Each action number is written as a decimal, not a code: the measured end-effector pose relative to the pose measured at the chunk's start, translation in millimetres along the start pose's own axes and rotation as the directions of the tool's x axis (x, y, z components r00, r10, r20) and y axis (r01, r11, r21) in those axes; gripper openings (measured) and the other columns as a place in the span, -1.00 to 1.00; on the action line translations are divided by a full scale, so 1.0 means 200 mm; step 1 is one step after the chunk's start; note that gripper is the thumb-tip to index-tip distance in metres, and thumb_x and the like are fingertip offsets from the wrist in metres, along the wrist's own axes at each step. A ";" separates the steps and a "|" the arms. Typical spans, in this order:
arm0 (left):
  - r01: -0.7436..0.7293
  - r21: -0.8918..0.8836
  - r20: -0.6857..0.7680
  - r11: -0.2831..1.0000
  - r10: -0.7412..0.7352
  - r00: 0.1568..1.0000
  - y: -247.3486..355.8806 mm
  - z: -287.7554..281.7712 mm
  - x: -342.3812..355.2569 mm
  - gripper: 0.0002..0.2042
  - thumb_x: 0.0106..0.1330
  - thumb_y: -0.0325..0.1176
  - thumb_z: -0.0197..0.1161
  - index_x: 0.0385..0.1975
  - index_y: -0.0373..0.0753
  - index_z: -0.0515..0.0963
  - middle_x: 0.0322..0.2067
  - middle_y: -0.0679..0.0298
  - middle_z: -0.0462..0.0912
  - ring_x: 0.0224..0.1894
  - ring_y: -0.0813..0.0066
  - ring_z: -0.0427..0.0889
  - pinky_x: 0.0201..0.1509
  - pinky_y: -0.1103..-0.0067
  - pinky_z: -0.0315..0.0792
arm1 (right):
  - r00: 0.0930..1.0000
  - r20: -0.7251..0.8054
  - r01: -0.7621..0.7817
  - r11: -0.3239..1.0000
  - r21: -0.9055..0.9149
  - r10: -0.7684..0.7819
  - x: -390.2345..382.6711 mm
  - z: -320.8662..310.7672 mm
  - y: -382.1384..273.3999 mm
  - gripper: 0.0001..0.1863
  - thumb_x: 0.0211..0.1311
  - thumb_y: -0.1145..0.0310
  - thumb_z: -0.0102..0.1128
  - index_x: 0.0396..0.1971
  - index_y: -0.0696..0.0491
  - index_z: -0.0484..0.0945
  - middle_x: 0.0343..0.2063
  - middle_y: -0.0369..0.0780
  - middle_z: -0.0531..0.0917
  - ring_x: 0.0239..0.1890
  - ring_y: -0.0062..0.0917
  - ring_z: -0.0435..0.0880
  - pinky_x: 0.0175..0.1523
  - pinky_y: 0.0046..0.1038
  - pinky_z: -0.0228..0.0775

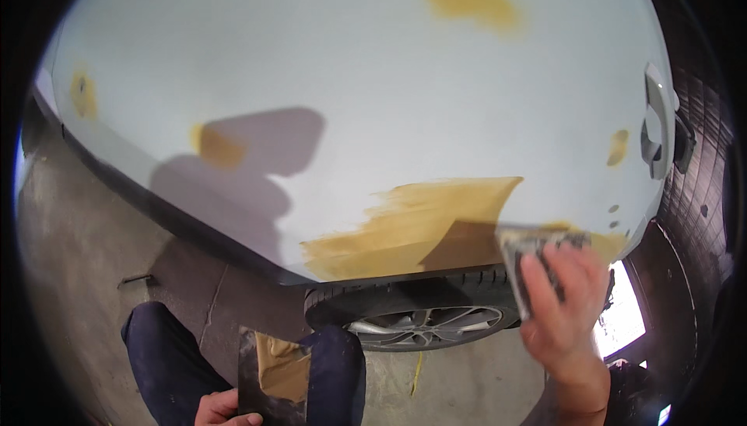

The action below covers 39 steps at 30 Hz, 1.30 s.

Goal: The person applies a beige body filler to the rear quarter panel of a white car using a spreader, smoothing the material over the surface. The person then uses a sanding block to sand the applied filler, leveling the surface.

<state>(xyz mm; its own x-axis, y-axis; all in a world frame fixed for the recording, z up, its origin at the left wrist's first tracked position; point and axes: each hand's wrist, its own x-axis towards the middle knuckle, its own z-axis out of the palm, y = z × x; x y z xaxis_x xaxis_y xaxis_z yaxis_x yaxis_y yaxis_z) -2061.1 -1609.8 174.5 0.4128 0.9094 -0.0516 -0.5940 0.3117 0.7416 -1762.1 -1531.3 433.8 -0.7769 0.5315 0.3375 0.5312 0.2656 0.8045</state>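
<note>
In my right hand (562,305) is a flat, smeared putty spreader (510,243), gripped with the fingers pressed over it. It is at the lower edge of a white car body panel (373,91), at the right end of a broad patch of tan body filler (405,227). Whether its edge touches the panel is hard to tell. Low in the view, my left hand (222,410) holds a dark mixing board (249,399) by its left side. A lump of tan filler (282,368) lies on that board.
Yellowish spots (471,0) mark the panel in several places. A car wheel (420,325) stands below the panel edge. A door handle (652,122) sits at the right. My knees (159,348) are beneath, over a concrete floor (85,231). A small dark rod (137,279) lies there.
</note>
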 end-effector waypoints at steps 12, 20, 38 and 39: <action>0.008 0.029 -0.059 1.000 -0.006 0.998 0.00 0.02 0.04 -0.68 0.28 -0.40 0.10 -0.04 -0.44 0.52 -0.14 0.15 0.66 -0.10 0.37 0.63 0.05 0.45 0.49 | 0.997 -0.068 -0.022 0.999 0.041 0.025 0.26 0.15 -0.09 -0.47 -0.14 0.37 0.18 -0.02 -0.25 0.67 -0.06 -0.31 0.50 -0.03 -0.33 0.40 0.06 -0.09 0.20; -0.024 0.049 -0.078 0.999 0.028 0.997 0.03 0.01 0.06 -0.69 0.27 -0.40 0.09 -0.05 -0.45 0.53 -0.13 0.12 0.66 -0.10 0.34 0.64 0.07 0.42 0.50 | 0.998 -0.048 0.051 0.999 0.018 -0.050 0.06 0.25 -0.19 -0.55 0.00 0.32 0.17 -0.03 -0.28 0.68 -0.09 -0.36 0.46 -0.01 -0.37 0.39 0.08 -0.10 0.22; -0.048 -0.028 -0.086 0.998 0.046 0.995 -0.01 0.04 0.02 -0.65 0.28 -0.43 0.09 0.00 -0.49 0.50 -0.13 0.12 0.66 -0.11 0.36 0.63 0.06 0.44 0.49 | 1.000 -0.018 0.010 0.999 0.040 -0.010 -0.12 0.02 0.03 -0.52 -0.11 0.37 0.15 -0.06 -0.17 0.67 -0.10 -0.24 0.53 -0.07 -0.26 0.45 0.04 -0.11 0.27; -0.042 -0.007 -0.078 0.999 0.041 0.996 -0.01 0.05 0.02 -0.64 0.28 -0.43 0.09 0.02 -0.49 0.50 -0.12 0.12 0.66 -0.10 0.36 0.63 0.07 0.45 0.48 | 0.996 -0.092 -0.015 0.998 0.058 0.020 -0.07 -0.01 0.07 -0.51 -0.12 0.38 0.16 -0.06 -0.15 0.67 -0.10 -0.23 0.53 -0.08 -0.25 0.46 0.01 -0.11 0.29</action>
<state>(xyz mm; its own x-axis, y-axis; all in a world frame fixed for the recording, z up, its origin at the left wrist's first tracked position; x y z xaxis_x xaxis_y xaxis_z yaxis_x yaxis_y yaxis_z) -2051.5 -1609.7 178.9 0.3333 0.9400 -0.0731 -0.6151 0.2755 0.7387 -1743.8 -1537.1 441.0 -0.7937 0.4609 0.3971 0.5614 0.3034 0.7699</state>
